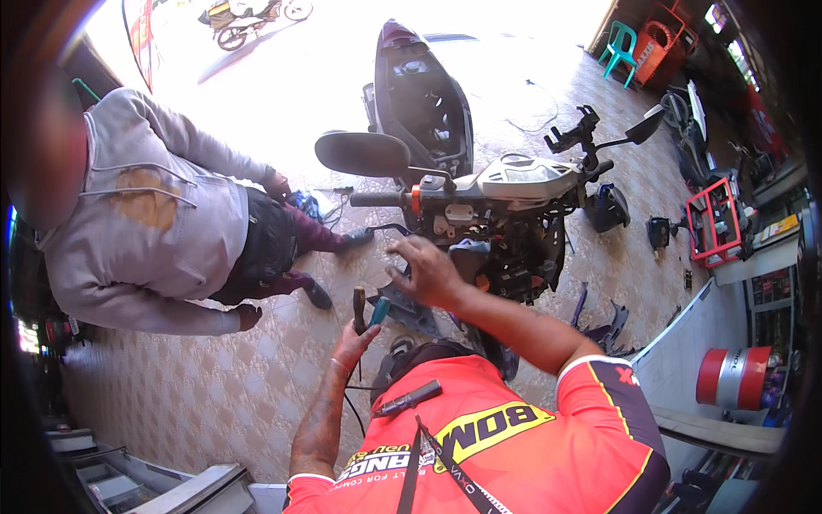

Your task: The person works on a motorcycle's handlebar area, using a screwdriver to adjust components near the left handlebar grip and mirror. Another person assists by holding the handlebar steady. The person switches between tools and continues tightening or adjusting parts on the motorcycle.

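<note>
My left hand [349, 348] is closed around two screwdrivers, one with a dark handle [360, 310] and one with a teal handle [379, 311]. Both handles stick up out of the fist. My right hand [425, 271] is raised, fingers apart and bent, with nothing visible in it. It is just below a lever on the scooter [467, 214], and I cannot tell whether it touches. The scooter's front is stripped, baring wiring and inner parts. Its instrument cluster [527, 176] and left mirror [363, 154] remain on the handlebar.
A person in a grey hoodie [154, 223] stands at the left, arms lowered. Loose dark panels [599, 330] lie on the tiled floor [240, 377]. Toward the right are a red metal frame [712, 224], a red drum [734, 378] and another motorcycle [685, 128]. A green chair [620, 50] stands far back.
</note>
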`<state>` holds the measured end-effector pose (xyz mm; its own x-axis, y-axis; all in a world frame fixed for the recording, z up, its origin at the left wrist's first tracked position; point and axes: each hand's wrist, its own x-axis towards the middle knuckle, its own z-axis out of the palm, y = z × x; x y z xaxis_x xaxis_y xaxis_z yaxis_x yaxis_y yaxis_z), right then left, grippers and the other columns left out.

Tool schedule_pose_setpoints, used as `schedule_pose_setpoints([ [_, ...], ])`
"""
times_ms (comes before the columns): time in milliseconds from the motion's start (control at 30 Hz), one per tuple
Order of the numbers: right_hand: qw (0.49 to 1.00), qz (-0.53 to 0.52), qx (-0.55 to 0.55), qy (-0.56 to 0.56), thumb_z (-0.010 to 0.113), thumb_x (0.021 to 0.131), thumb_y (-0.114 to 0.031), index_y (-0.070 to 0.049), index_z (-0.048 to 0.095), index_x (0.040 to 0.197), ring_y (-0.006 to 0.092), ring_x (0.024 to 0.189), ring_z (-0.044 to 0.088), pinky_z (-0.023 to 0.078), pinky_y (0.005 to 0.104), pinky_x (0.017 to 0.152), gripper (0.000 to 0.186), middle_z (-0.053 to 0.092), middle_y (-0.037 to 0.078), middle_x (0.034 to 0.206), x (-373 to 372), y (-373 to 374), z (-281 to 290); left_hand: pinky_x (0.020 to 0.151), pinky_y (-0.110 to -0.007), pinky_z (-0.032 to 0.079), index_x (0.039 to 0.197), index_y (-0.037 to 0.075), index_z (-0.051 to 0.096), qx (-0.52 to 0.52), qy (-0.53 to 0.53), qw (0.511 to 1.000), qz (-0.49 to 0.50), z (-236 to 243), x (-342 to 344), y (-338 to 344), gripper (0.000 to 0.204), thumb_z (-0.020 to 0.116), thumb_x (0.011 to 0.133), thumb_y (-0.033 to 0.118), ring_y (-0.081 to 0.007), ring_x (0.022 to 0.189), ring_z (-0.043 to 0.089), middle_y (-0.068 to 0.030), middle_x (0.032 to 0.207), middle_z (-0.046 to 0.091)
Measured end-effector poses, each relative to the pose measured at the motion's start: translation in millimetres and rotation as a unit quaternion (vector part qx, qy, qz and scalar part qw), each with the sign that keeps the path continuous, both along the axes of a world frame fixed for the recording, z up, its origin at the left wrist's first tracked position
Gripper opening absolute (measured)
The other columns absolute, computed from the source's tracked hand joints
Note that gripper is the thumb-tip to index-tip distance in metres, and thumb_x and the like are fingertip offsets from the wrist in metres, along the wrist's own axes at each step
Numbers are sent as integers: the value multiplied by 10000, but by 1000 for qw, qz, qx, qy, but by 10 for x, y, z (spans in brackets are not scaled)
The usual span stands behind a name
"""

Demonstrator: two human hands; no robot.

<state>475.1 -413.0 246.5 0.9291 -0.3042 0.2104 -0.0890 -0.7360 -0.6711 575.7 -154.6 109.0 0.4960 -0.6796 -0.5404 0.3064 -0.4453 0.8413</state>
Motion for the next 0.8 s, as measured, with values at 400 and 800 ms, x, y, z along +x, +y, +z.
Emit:
schedule_pose_setpoints([
  [400, 975, -48, 173, 132, 710, 920, -376, -4, 537, 1357, 379, 1144, 650, 477, 462, 1018, 599, 676, 235, 1214, -473, 175, -509, 857, -281, 461, 1258, 36, 567, -120, 9, 987, -108, 450, -535, -678, 498, 822, 895, 262, -71, 972, 529, 35, 1106, 609],
  [800, 900, -86, 368, -216, 623, 1010, -108, -85, 415, 1435, 115, 884, 670, 545, 281, 729, 474, 645, 85, 1054, -757, -650, 1006, 820, -270, 529, 1262, 21, 501, -184, -39, 970, -151, 823, -581, -1122, 466, 789, 901, 78, -81, 945, 619, -46, 1077, 650],
])
